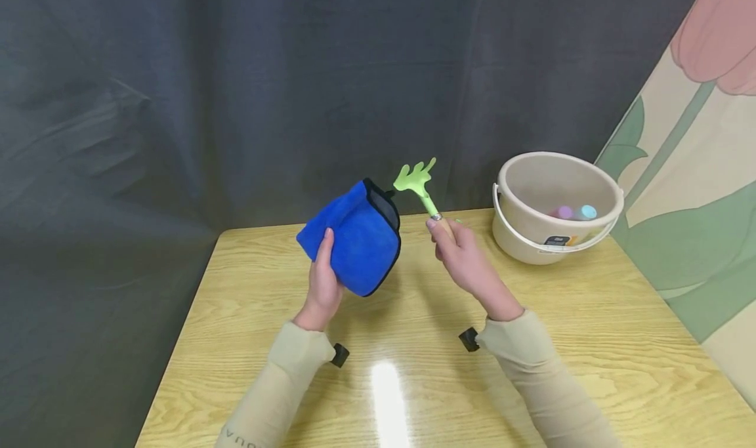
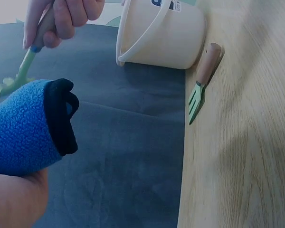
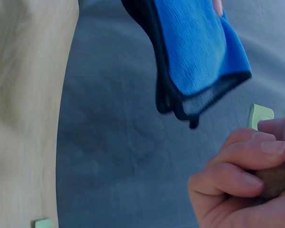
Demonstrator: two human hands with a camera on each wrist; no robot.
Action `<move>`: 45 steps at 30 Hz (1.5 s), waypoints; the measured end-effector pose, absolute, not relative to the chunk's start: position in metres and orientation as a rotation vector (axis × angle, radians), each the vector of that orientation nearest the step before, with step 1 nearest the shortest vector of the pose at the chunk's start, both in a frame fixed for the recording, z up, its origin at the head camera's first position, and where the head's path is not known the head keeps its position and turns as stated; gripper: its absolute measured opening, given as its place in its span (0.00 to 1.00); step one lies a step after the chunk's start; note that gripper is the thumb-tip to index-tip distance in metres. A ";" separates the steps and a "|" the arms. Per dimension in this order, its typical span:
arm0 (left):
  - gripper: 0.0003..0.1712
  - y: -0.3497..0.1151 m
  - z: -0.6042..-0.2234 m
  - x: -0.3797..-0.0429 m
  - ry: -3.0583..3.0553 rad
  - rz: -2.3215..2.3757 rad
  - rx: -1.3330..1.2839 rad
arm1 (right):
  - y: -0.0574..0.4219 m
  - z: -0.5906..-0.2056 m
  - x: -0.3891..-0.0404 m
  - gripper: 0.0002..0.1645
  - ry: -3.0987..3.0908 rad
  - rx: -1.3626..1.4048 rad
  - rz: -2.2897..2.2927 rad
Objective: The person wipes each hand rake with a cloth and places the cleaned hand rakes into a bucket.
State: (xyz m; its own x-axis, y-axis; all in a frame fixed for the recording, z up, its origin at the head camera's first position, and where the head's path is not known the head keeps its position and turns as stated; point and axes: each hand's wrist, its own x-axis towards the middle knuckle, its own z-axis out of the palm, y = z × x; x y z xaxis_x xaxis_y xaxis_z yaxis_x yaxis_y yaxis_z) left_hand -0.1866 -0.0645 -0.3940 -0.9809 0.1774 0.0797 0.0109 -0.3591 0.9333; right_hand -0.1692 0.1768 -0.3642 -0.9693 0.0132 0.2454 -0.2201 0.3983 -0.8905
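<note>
Blue cloth point(image 1: 360, 248) pinched in left hand point(image 1: 325, 285), green rake point(image 1: 416, 179) grasped by right hand point(image 1: 466, 259); both above counter point(image 1: 590, 323), toward far edge. Judged step: lining up cloth and rake; next move likely calls for closing their gap.

Dark lettering point(image 1: 239, 439) runs across the left sleeve point(image 1: 268, 395), cut by the frame's lower edge, a U apparent but no full word legible; a dark-and-orange label point(image 1: 557, 241) on the beige bucket point(image 1: 528, 215) bears print too small to read.
</note>
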 end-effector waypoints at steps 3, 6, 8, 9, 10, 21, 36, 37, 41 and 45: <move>0.42 -0.066 -0.394 -0.187 1.714 2.502 0.250 | 0.186 -0.359 -0.170 0.27 -2.427 0.138 1.579; 0.41 -0.067 -0.394 -0.187 1.707 2.517 0.244 | 0.194 -0.354 -0.168 0.28 -2.403 0.112 1.604; 0.41 -0.068 -0.395 -0.188 1.705 2.524 0.240 | 0.200 -0.350 -0.167 0.27 -2.367 0.108 1.685; 0.41 -0.069 -0.395 -0.188 1.706 2.526 0.235 | 0.202 -0.348 -0.167 0.27 -2.338 0.110 1.743; 0.41 -0.069 -0.395 -0.188 1.707 2.528 0.236 | 0.204 -0.346 -0.166 0.27 -2.313 0.107 1.794; 0.42 -0.074 -0.394 -0.189 1.720 2.545 0.213 | 0.232 -0.333 -0.164 0.11 -2.202 0.042 1.965; 0.41 -0.080 -0.399 -0.190 1.756 2.544 0.208 | 0.259 -0.337 -0.165 0.10 -2.235 -0.184 1.823; 0.42 -0.081 -0.400 -0.190 1.763 2.538 0.204 | 0.261 -0.337 -0.165 0.10 -2.237 -0.191 1.804; 0.44 -0.081 -0.401 -0.190 1.788 2.516 0.181 | 0.271 -0.339 -0.165 0.09 -2.183 -0.209 1.801; 0.44 -0.082 -0.401 -0.190 1.791 2.509 0.167 | 0.283 -0.339 -0.167 0.09 -2.082 -0.214 1.859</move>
